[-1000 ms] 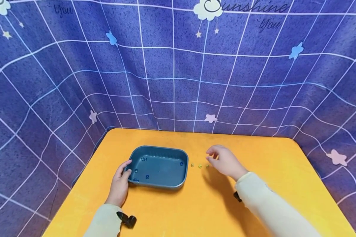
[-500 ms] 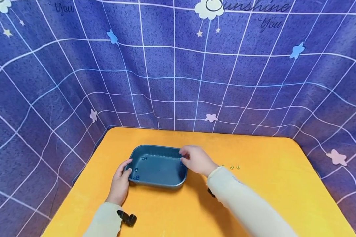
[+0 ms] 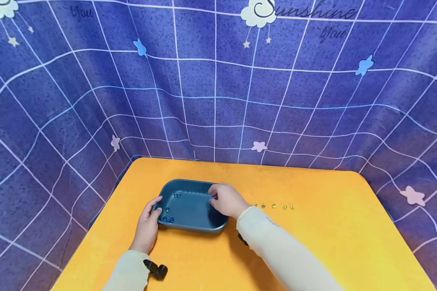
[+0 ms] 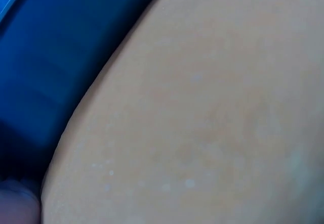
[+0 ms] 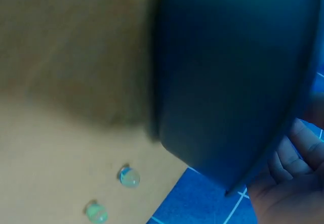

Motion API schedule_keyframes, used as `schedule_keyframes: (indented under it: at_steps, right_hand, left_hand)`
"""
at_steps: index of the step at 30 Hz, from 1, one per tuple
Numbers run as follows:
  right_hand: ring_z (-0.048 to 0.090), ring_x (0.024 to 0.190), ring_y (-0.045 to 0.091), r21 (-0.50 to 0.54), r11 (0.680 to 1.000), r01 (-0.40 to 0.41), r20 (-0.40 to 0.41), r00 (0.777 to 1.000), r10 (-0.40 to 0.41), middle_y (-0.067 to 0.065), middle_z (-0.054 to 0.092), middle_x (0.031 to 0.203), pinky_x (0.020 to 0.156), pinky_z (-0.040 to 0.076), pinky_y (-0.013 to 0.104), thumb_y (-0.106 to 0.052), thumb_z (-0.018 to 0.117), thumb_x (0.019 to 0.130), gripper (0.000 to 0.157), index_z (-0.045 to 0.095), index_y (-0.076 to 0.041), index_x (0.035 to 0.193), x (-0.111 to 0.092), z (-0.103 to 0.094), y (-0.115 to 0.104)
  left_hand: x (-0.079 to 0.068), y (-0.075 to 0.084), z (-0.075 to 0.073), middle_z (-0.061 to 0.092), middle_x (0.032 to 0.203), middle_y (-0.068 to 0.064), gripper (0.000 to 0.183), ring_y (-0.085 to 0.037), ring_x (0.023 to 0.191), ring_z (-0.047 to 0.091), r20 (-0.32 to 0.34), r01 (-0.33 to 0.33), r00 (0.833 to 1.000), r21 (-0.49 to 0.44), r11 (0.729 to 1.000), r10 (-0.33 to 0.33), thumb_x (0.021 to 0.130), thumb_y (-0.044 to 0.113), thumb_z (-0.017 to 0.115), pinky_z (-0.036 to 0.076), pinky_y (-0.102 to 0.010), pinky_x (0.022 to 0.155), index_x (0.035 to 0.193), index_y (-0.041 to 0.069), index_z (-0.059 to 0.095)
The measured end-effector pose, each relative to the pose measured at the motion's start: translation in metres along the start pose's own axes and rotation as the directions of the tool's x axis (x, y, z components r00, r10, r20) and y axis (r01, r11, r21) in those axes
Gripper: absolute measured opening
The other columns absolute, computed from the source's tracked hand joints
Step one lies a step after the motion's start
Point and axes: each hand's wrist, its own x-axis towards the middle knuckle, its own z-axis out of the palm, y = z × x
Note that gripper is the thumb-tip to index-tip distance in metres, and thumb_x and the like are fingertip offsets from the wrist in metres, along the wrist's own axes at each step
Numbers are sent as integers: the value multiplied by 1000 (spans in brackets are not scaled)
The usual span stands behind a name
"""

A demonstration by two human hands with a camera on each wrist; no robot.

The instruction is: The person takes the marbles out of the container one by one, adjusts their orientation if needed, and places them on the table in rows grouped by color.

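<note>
A dark blue-green plastic tray (image 3: 194,206) sits on the table with several glass marbles (image 3: 167,209) in its left part. My left hand (image 3: 145,226) grips the tray's left end, thumb over the rim. My right hand (image 3: 228,201) is over the tray's right end with bent fingers. In the right wrist view its fingers (image 5: 298,150) reach past the rim, and the fingertips are hidden; whether they pinch a marble cannot be seen. Right of the tray a row of yellowish glass marbles (image 3: 274,206) lies on the table, partly covered by the right hand and sleeve.
The yellow table (image 3: 335,234) ends at a back edge against a blue grid-patterned curtain (image 3: 215,97), which also hangs at both sides. Dark wrist cameras (image 3: 155,270) are strapped to the sleeves.
My right hand has moved left from above the marble row to inside the tray's right end, uncovering marbles farther right. One marble in the tray has rolled left. The left hand has kept its hold.
</note>
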Motion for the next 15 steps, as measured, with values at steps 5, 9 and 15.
schedule_keyframes:
  at_steps: [5, 9, 15]
  right_hand:
    - [67, 98, 18, 46, 999, -17, 15, 1000, 16, 9, 72, 112, 89, 56, 34, -11, 71, 97, 24, 71, -3, 120, 4, 5, -11]
    - [66, 100, 14, 95, 995, -31, 44, 999, 27, 7, 72, 115, 90, 55, 31, -14, 72, 98, 23, 71, -8, 120, 10, 13, -27]
    - [65, 100, 11, 121, 991, -64, 108, 993, 50, 2, 72, 113, 91, 54, 30, -18, 75, 96, 26, 71, -11, 120, 21, 35, -53]
  left_hand:
    - [0, 0, -1, 19, 170, -1, 44, -20, 156, 11, -4, -6, 1000, -25, 1000, 5, 112, 24, 43, 12, -47, 125, 156, 23, 44]
    - [1, 0, -1, 19, 170, -1, 44, -19, 155, 11, -1, -17, 1000, -21, 1000, 17, 112, 23, 43, 13, -44, 125, 156, 23, 43]
    - [1, -3, 0, 20, 170, -2, 44, -18, 155, 12, 5, -21, 1000, -21, 1000, 21, 112, 23, 44, 14, -45, 125, 155, 23, 45]
